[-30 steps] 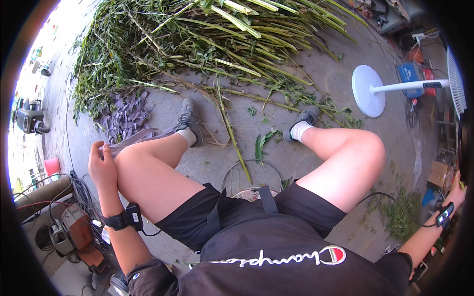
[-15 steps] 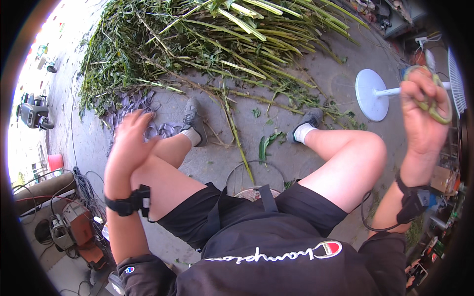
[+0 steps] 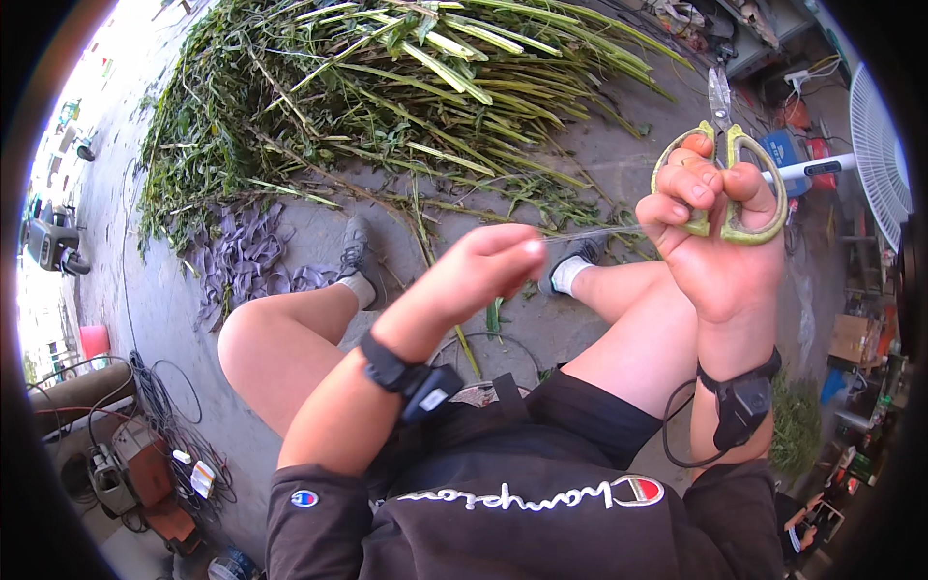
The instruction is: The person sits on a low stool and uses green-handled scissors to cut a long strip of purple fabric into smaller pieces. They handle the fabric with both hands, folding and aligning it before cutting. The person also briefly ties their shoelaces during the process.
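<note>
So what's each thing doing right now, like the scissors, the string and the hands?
scissors: held up in the right hand, blades pointing up, shut as far as shows.
thread: thin, pulled taut between both hands.
right hand: raised, grip closed on the scissors' handles.
left hand: raised, fingertips pinching the thread.
green stalks: cut, lying heaped on the ground.
fan: upright at the right edge; spinning or not, cannot tell.

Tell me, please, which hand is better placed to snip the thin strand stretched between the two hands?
Probably the right hand: it already grips the green-handled scissors, blades pointing up just above the strand. The left hand only pinches the strand's other end, keeping it taut.
</note>
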`<state>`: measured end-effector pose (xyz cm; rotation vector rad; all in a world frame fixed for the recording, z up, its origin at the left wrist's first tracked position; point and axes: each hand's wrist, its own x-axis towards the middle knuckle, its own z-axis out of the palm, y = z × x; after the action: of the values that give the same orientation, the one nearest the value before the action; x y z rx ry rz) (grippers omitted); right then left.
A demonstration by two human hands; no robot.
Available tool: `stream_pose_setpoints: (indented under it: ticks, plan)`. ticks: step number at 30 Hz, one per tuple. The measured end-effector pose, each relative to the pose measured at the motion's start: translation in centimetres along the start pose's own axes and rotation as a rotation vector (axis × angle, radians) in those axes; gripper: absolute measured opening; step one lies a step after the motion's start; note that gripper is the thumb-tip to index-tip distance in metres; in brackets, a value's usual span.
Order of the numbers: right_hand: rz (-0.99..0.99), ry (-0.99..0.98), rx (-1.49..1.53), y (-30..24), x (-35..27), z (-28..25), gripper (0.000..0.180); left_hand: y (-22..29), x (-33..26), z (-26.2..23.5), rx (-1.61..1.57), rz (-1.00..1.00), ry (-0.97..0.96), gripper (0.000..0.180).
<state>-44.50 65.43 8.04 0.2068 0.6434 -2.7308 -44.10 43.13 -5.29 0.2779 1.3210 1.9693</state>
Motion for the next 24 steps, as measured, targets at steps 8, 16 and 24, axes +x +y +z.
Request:
stream_pose_setpoints:
  ticks: [8,16,24]
  plan:
    - [0.088,0.271,-0.448,0.2,2.2,-10.3,0.017,6.9,-8.9,-6.8,-0.274,0.29,0.38,0.04]
    - [0.356,0.686,-1.623,3.0,8.5,-27.1,0.027,10.4,-9.1,-15.2,-0.251,0.561,0.541,0.038]
    - [0.451,0.511,-2.009,17.2,8.9,-35.9,0.033,11.6,-7.1,-16.9,-0.081,0.565,0.664,0.036]
